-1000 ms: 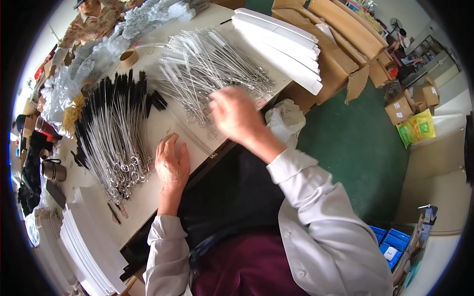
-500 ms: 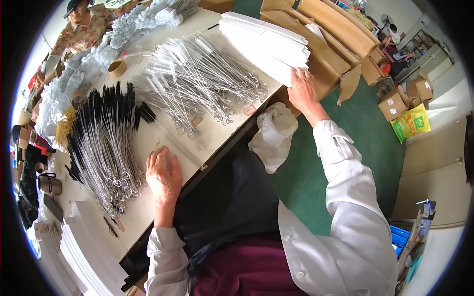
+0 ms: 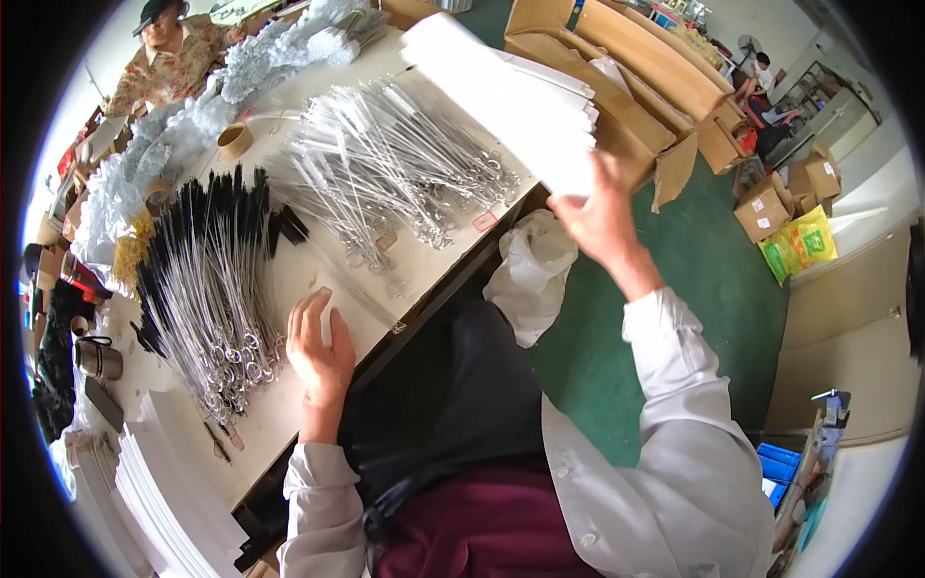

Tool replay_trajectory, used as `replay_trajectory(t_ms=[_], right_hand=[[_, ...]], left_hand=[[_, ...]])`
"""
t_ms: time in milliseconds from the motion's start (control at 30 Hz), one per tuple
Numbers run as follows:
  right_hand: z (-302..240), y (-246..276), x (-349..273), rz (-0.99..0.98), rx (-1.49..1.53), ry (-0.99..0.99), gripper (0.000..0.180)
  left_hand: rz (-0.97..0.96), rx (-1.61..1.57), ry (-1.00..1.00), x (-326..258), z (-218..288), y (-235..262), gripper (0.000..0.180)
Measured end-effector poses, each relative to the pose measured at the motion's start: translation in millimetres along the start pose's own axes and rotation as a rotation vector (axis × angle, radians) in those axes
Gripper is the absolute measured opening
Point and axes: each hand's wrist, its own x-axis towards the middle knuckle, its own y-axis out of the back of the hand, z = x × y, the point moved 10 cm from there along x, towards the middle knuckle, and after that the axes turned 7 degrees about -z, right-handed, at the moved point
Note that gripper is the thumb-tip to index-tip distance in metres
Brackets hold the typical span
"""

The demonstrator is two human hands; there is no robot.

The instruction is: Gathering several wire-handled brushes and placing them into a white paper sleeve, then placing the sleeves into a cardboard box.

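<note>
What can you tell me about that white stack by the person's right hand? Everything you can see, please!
The white stack is made of long, flat, plain pieces that look like paper or thin card, their angled ends fanned unevenly toward the brown cardboard box. It lies slantwise on the table, beyond the pale-tipped wire brushes. The right hand is at its near end; blur there hides whether it grips a piece.

Green floor (image 3: 665, 279) is flanked at right by a beige cabinet (image 3: 838, 385); pale far wall (image 3: 785, 24) is fronted by a fan (image 3: 748, 43).
</note>
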Motion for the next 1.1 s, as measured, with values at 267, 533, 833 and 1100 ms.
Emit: replay_trajectory(t_ms=[267, 533, 833, 1100], right_hand=[[-168, -48, -92, -0.427, 0.195, 0.557, 0.06], [-230, -69, -129, -0.463, 0.335, 0.748, 0.055], [-195, -55, -108, -0.22, 0.319, 0.448, 0.051], [-214, -73, -130, -0.144, 0.342, 0.375, 0.041]], left_hand=[[-0.392, 0.13, -0.305, 0, 149, 16, 0.067], [-0.571, 0.163, -0.218, -28, 117, 18, 0.083], [-0.461, 0.237, -0.019, -35, 72, 42, 0.074], [-0.442, 0.327, 0.056, -66, 54, 49, 0.073]])
